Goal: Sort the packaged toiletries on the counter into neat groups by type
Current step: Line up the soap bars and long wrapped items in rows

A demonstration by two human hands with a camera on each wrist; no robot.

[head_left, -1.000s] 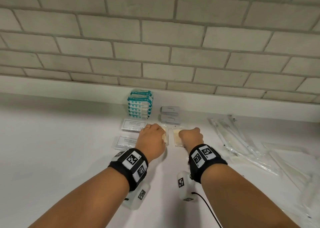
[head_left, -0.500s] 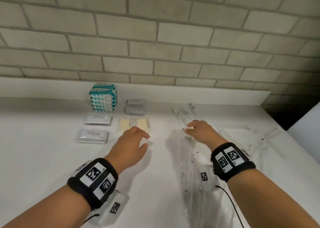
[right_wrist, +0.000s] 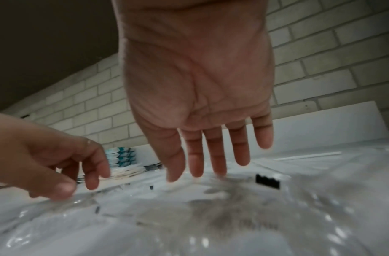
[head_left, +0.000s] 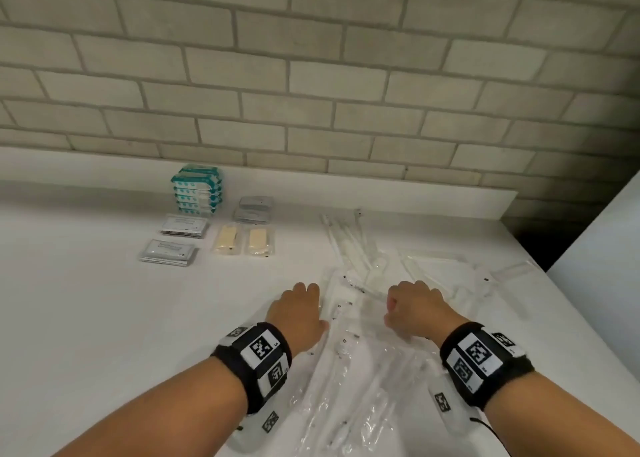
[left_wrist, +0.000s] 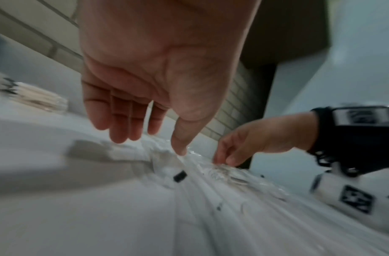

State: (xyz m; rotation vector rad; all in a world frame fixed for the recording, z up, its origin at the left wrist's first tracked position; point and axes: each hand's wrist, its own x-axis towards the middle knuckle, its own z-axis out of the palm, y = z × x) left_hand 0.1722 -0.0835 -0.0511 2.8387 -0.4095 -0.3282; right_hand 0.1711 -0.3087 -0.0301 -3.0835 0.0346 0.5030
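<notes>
Several long clear-wrapped packets [head_left: 349, 359] lie in a loose heap on the white counter [head_left: 86, 318], running from the front middle to the back right. My left hand [head_left: 308, 288] hovers at the heap's left edge, fingers relaxed, thumb tip touching the wrap [left_wrist: 222, 190]. My right hand [head_left: 408, 300] is over the heap's middle, fingers straight and pointing down, tips at the plastic [right_wrist: 189, 216]. Neither hand holds anything. At the back left, in groups: stacked teal packs [head_left: 197, 193], grey sachets [head_left: 252, 208], two white sachet stacks [head_left: 183, 226], two wrapped soap bars [head_left: 242, 241].
A brick wall [head_left: 311, 92] with a low white ledge [head_left: 381, 193] bounds the counter at the back. The counter ends at the right by a dark gap and a white panel [head_left: 602, 248]. More clear packets [head_left: 450, 269] are scattered toward the back right corner.
Both hands left the soap bars and moved right and nearer, onto the heap of clear packets. The soap bars now lie side by side. The head view turned to the right.
</notes>
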